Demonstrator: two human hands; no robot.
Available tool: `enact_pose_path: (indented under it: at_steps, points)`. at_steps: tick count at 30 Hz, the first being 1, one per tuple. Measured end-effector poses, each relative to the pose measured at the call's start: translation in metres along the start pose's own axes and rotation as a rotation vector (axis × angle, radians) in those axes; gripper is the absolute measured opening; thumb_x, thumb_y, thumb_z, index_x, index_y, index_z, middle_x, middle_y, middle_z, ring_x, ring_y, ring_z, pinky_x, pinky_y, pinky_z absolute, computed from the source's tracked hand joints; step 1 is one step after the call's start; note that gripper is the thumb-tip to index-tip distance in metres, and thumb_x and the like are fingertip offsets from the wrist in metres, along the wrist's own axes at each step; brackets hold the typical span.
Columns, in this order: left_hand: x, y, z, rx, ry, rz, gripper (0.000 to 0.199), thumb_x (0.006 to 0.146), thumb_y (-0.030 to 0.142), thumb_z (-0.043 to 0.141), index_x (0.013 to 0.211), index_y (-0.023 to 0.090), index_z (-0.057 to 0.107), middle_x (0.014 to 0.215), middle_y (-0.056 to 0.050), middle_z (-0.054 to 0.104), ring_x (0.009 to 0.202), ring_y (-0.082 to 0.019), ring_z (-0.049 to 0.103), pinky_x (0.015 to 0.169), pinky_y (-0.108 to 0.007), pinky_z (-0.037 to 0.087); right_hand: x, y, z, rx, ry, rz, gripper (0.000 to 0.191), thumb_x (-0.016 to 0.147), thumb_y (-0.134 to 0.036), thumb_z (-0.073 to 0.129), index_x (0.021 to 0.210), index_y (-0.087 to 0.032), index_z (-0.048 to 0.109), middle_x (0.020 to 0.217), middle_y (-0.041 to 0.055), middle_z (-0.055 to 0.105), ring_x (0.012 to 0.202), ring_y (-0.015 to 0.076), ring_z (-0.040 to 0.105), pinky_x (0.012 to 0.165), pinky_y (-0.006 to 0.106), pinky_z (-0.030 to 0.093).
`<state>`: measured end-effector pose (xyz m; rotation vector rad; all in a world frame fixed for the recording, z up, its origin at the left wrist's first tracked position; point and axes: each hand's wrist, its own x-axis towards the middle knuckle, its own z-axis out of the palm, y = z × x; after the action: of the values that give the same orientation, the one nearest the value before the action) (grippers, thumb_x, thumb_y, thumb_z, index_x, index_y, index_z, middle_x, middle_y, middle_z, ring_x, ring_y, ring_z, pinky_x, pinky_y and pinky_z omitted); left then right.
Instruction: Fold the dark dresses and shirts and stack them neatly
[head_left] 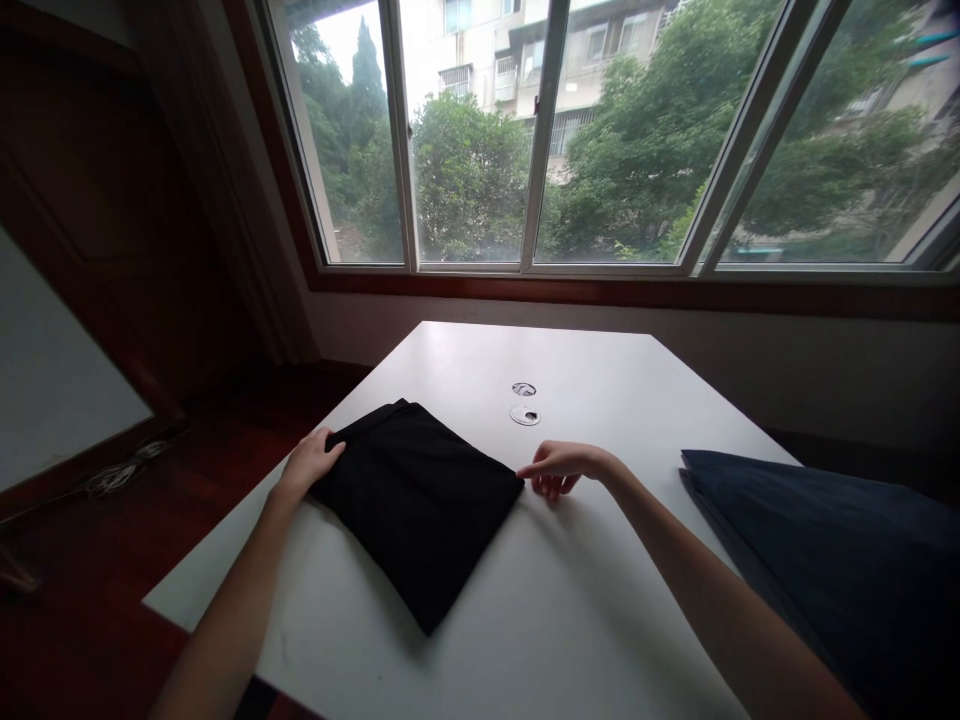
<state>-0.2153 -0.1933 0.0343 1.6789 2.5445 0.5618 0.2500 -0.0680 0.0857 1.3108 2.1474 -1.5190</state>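
Note:
A folded black piece of cloth (420,500), perhaps a garment, lies on the white table (585,610) with one corner pointing toward me. At its left corner my left hand (306,463) grips the edge, thumb on top and the other fingers partly hidden. My right hand (561,468) pinches the right corner between the thumb and the outstretched index finger, its remaining fingers curled under. The cloth looks mostly flat, with its layers stacked.
Dark blue folded cloth (832,540) lies on the table's right side. Behind the black cloth are a round hole (523,389) and a round cover (525,415) in the tabletop. A window (480,150) spans the far wall. Coiled white cable (124,470) rests on the floor at left.

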Motion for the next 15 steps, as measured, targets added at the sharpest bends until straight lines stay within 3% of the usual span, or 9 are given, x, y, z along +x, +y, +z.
enact_pose_path:
  at_steps: [3,8,15]
  points:
    - [-0.002,0.003,-0.002,0.008,-0.009,-0.005,0.034,0.088,0.044,0.049,0.109,0.019,0.057,0.115,-0.011,0.064,0.108,-0.027,0.06,0.089,-0.032,0.045,0.007,0.0,0.006,0.106,-0.047,-0.062,0.033,0.065,-0.047,0.076,0.074,-0.015,0.069,0.075,0.0081,0.073,0.068,0.0153,0.069,0.055,0.018,0.05]
    - [-0.003,0.004,-0.005,0.01,-0.061,0.003,0.033,0.089,0.041,0.047,0.111,0.017,0.056,0.118,-0.012,0.064,0.107,-0.026,0.06,0.088,-0.032,0.044,0.012,-0.004,0.009,0.235,-0.016,-0.086,0.024,0.067,-0.033,0.073,0.081,-0.016,0.063,0.074,0.0076,0.072,0.074,0.0183,0.07,0.06,0.022,0.054]
    - [-0.014,0.013,-0.02,0.046,-0.085,-0.048,0.033,0.085,0.04,0.05,0.111,0.019,0.057,0.113,-0.011,0.066,0.101,-0.029,0.064,0.076,-0.031,0.046,0.02,-0.005,0.02,0.406,0.061,-0.214,0.031,0.064,-0.025,0.076,0.086,-0.02,0.055,0.079,0.001,0.067,0.076,0.0175,0.069,0.063,0.026,0.056]
